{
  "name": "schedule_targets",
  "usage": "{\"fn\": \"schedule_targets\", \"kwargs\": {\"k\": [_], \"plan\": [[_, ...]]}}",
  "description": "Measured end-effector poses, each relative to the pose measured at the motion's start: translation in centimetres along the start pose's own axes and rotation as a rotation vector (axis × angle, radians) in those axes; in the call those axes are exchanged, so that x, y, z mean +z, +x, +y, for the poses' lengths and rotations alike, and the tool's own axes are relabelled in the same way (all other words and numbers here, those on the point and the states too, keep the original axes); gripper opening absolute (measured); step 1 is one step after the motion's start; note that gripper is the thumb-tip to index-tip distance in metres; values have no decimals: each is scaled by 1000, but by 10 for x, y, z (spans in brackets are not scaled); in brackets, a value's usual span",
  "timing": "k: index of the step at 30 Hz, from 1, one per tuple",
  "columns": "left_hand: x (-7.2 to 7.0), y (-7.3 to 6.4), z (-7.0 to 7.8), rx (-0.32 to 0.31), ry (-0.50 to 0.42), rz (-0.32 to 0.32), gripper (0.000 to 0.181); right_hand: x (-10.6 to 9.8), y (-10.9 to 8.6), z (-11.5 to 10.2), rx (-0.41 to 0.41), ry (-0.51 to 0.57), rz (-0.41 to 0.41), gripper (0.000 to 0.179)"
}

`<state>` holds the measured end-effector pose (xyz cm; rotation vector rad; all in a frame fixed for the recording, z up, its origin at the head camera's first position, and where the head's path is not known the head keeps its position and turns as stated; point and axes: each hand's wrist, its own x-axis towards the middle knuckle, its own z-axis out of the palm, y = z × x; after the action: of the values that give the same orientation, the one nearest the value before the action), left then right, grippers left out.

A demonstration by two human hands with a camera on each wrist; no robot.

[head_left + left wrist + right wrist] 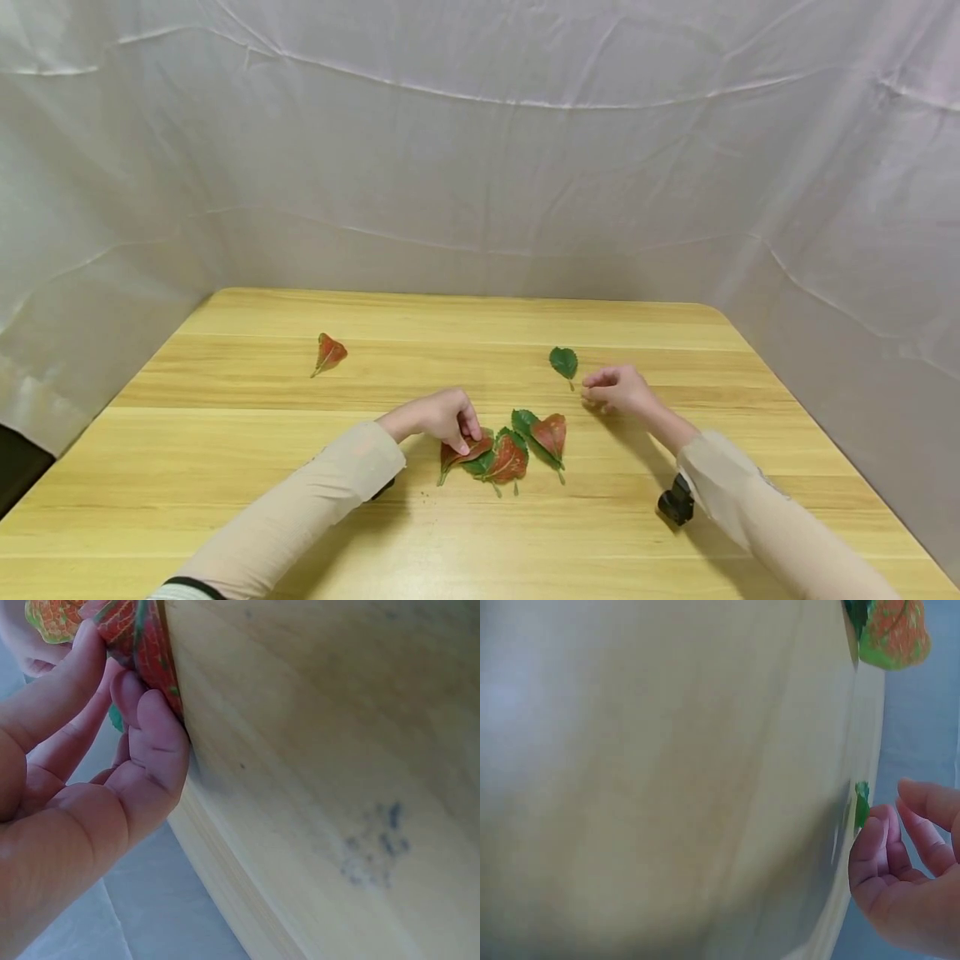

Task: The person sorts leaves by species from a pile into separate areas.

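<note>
My left hand [446, 417] pinches a red leaf [477, 450] at the left end of a cluster of leaves. In the left wrist view, thumb and fingers meet at that leaf's edge. Beside it in the cluster, a red leaf [511, 459] overlaps green ones, and another red leaf [551, 435] lies across a green leaf [522, 418]. The right hand [618, 389] hovers above the table with loosely bent fingers and holds nothing. Just left of its fingertips lies a single heart-shaped green leaf [563, 362], stem pointing toward me.
A lone red leaf [330, 353] lies toward the back left of the wooden table [225, 467]. Pale cloth [480, 167] hangs around the back and sides. Dark specks [375, 847] dot the wood near the left hand.
</note>
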<state>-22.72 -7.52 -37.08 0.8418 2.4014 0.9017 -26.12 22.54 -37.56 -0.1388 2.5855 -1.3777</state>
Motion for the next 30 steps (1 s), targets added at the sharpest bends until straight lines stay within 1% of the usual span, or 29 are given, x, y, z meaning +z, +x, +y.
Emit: {"fn": "schedule_targets", "kwargs": {"k": [10, 17, 20, 24, 30], "plan": [[0, 1, -1, -23, -21, 1, 17, 5, -15, 2, -4, 26, -26, 22], [0, 1, -1, -41, -33, -1, 17, 12, -23, 6, -12, 16, -59, 18], [0, 1, 0, -41, -36, -4, 16, 15, -26, 6, -28, 14, -76, 18], [1, 1, 0, -52, -44, -4, 16, 17, -32, 3, -44, 36, -114, 18], [-1, 1, 2, -51, -42, -6, 16, 20, -41, -2, -67, 56, -164, 18]]}}
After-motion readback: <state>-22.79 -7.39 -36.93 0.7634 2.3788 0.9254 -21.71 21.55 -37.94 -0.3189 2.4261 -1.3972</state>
